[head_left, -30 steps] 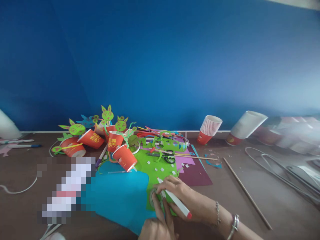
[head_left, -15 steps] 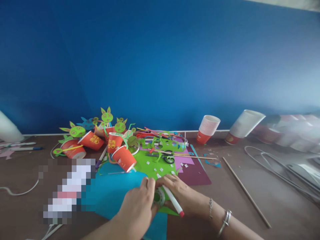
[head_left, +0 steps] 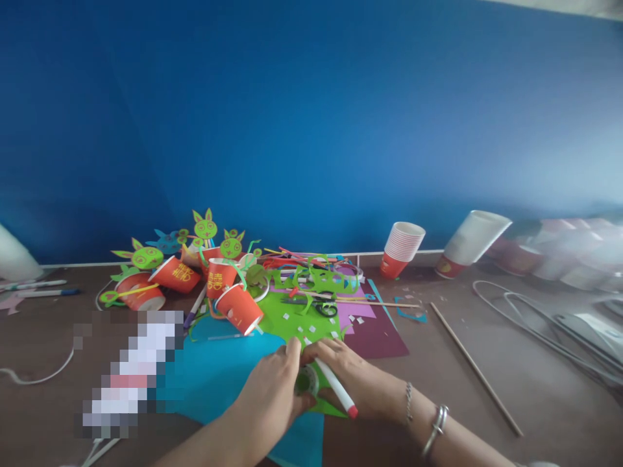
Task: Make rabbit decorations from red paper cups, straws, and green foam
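My left hand (head_left: 272, 395) is curled against the left side of a small round ring-like object (head_left: 306, 381), its thumb below it. Over the right side of that object bends my right hand (head_left: 353, 376), which also holds a white marker (head_left: 335, 386) with a red end pointing toward me. Both hands rest over green paper (head_left: 280, 318) and blue paper (head_left: 214, 370). Part of the round object is hidden by my fingers. Small white paper bits lie just beyond my fingertips.
Red paper cups (head_left: 241, 308) with green animal cutouts lie at the left. Black scissors (head_left: 326, 306), green scraps (head_left: 335, 280) and thin sticks sit behind my hands. Stacked cups (head_left: 403, 250) stand by the blue wall, a wooden stick (head_left: 477, 370) and cables (head_left: 535, 324) at the right.
The whole view has shifted slightly. Both hands keep nearly the same place around the round object, and the marker stays in my right hand.
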`<state>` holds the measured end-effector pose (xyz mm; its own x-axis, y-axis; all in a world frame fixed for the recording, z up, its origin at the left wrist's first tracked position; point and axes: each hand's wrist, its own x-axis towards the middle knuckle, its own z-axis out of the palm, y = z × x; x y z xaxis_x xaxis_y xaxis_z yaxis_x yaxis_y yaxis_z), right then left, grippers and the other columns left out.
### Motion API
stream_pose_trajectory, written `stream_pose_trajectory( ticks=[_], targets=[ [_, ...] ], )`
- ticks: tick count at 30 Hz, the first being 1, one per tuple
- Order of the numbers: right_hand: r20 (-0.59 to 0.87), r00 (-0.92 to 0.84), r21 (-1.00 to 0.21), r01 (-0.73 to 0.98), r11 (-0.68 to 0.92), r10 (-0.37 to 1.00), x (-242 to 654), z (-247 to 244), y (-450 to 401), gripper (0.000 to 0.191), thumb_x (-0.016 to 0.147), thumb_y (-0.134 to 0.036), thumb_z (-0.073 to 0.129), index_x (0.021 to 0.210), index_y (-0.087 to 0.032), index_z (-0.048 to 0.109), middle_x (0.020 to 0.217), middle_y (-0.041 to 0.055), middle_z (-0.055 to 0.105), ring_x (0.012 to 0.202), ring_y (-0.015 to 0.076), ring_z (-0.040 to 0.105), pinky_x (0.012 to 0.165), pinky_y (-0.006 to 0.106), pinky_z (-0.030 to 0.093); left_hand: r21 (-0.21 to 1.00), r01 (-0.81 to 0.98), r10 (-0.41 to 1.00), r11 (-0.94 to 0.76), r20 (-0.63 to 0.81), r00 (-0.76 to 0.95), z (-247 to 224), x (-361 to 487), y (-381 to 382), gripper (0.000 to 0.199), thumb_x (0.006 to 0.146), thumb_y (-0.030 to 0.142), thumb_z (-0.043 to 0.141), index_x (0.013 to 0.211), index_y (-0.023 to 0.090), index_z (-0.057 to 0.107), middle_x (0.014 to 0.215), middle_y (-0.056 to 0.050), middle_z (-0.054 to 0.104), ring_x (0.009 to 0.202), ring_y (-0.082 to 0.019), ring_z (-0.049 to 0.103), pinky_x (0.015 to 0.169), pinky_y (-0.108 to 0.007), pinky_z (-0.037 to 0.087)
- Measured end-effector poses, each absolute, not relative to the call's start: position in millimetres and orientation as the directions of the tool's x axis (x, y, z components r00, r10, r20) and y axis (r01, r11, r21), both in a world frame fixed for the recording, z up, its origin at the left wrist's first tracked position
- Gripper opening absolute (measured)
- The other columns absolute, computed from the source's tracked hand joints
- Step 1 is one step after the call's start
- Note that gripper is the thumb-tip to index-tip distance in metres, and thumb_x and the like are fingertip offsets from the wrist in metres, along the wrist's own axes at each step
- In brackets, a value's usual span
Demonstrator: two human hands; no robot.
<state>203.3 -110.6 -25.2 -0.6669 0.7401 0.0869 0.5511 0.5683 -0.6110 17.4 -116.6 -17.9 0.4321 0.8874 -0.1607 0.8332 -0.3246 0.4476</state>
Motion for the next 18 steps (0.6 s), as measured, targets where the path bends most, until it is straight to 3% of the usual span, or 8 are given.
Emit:
stream_pose_trajectory(
  ticks=[5,8,10,13,16,18],
  targets=[
    [0.205,-0.586,-0.707,0.465,0.532,0.784,207.8,-20.7,-110.9,0.043,0.067,-0.013,0.061,0.109,-0.019,0.053,0.106,0.0071,0.062,0.096,0.0206,0.059,0.087,0.033,0.044,0.47,0.823,0.889,-0.317,-0.154,0.431,-15.6,18.1,-116.5,0.051,0.072,0.021,0.069,0.119,0.015,0.047,0.107,-0.009,0.066,0.098,-0.022,0.064,0.074,-0.025,0.045],
    [0.268,-0.397,-0.763,0.469,0.444,0.878,211.0,-17.9,-117.2,0.016,0.079,-0.018,0.05,0.094,-0.018,0.055,0.086,0.0046,0.066,0.077,0.0174,0.061,0.071,0.029,0.046,0.396,0.857,0.878,-0.33,-0.205,0.433,-12.3,18.8,-113.2,0.036,0.072,0.029,0.069,0.104,0.017,0.06,0.102,-0.009,0.066,0.093,-0.024,0.064,0.074,-0.028,0.045],
    [0.317,-0.334,-0.745,0.491,0.451,0.888,212.7,-17.4,-125.5,0.018,0.088,-0.021,0.037,0.093,-0.019,0.054,0.072,0.0019,0.064,0.068,0.0161,0.059,0.066,0.028,0.045,0.339,0.869,0.869,-0.361,-0.216,0.445,-9.1,19.4,-110.0,0.026,0.072,0.035,0.069,0.09,0.017,0.064,0.095,-0.008,0.066,0.087,-0.024,0.064,0.071,-0.029,0.045],
    [0.471,-0.356,-0.606,0.534,0.589,0.807,211.6,-20.3,-142.0,0.019,0.089,-0.023,0.034,0.098,-0.02,0.05,0.074,0.0024,0.06,0.066,0.0166,0.055,0.064,0.029,0.043,0.308,0.847,0.84,-0.433,-0.202,0.503,-2.4,21.4,-104.1,0.026,0.071,0.04,0.069,0.081,0.016,0.065,0.087,-0.007,0.066,0.081,-0.022,0.063,0.066,-0.027,0.045],
    [0.601,-0.466,-0.393,0.535,0.748,0.65,201.9,-26.6,-158.8,0.005,0.081,-0.018,0.042,0.08,-0.022,0.043,0.065,-0.0013,0.053,0.057,0.0146,0.049,0.057,0.027,0.037,0.29,0.831,0.798,-0.474,-0.257,0.545,6.4,27.0,-97.8,0.031,0.064,0.04,0.075,0.078,0.014,0.067,0.084,-0.009,0.069,0.077,-0.023,0.065,0.061,-0.026,0.046],
    [0.541,-0.583,-0.294,0.544,0.786,0.606,190.8,-31.9,-167.6,0.012,0.078,-0.011,0.045,0.077,-0.022,0.043,0.063,-0.0019,0.053,0.056,0.014,0.049,0.056,0.026,0.036,0.254,0.836,0.777,-0.487,-0.312,0.547,12.6,32.5,-94.4,0.034,0.061,0.038,0.078,0.079,0.011,0.069,0.082,-0.012,0.07,0.075,-0.025,0.067,0.059,-0.027,0.047]
  ],
)
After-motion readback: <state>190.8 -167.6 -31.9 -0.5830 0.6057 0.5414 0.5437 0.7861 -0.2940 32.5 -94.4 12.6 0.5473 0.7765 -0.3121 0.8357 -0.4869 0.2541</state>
